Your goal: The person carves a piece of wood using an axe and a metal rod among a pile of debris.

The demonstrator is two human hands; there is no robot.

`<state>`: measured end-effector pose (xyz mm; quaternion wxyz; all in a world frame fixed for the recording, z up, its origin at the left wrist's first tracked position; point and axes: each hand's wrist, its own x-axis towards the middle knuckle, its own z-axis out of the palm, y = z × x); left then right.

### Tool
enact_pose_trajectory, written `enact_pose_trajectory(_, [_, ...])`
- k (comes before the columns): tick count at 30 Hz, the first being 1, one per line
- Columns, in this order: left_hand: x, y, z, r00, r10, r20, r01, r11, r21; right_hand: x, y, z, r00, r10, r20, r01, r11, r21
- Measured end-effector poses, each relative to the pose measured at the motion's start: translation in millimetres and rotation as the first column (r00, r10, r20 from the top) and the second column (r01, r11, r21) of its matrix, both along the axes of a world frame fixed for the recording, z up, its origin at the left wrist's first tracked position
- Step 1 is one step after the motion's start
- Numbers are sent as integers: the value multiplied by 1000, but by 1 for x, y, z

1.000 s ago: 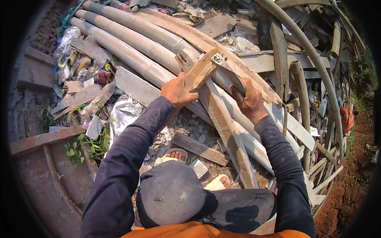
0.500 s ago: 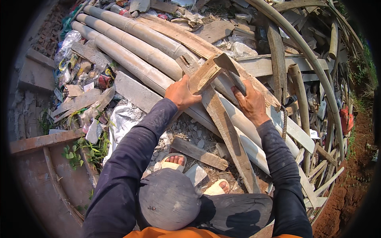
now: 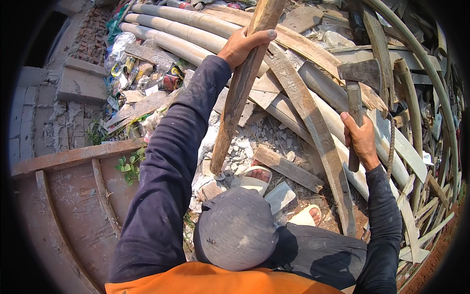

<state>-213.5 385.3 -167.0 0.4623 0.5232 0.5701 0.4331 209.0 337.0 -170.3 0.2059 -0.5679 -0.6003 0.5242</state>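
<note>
My left hand (image 3: 242,46) is wrapped around a rough wooden post (image 3: 236,108), thumb across its near face. The post slants from beside my foot up past the top edge of the picture. Over to the right, my right hand (image 3: 361,139) grips a hatchet (image 3: 360,74) by its short handle, the dark head pointing away from me. Post and hatchet are apart. Between my hands a long weathered plank (image 3: 316,130) lies across several grey bamboo poles (image 3: 171,39).
Rubble and a short board (image 3: 289,167) lie by my sandalled feet (image 3: 254,177). Mixed litter (image 3: 132,93) is heaped at the left, beyond a rusty ribbed panel (image 3: 73,210). Scrap timber and a curved pole (image 3: 416,44) crowd the right, with an iron rod (image 3: 391,147) standing up.
The wooden post has swung upright in my left hand and risen off the poles. My right hand has drawn the hatchet away to the right. The view has shifted left.
</note>
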Motion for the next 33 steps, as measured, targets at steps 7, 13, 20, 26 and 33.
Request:
enact_pose_trajectory(7, [-41, -20, 86, 779, 113, 617, -319, 919, 234, 12, -28, 20, 965, -48, -258, 2, 984, -177])
enact_pose_trajectory(13, [-28, -70, 44, 487, 478, 732, -743, 667, 59, 47, -37, 46, 979, -87, -184, 73, 994, -82])
enact_pose_trajectory(20, [-23, -156, -112, -21, 717, 696, -795, 410, -446, 73, -47, 34, 989, -104, -102, 94, 991, -98])
enact_pose_trajectory(26, [3, -220, -146, -131, 785, 605, -620, 412, -668, 77, -52, -8, 998, -42, -55, 30, 979, -202])
enact_pose_trajectory(33, [39, -223, -94, 842, 416, -344, -438, 899, 16, 57, -42, -4, 1000, -12, -18, 8, 978, -209])
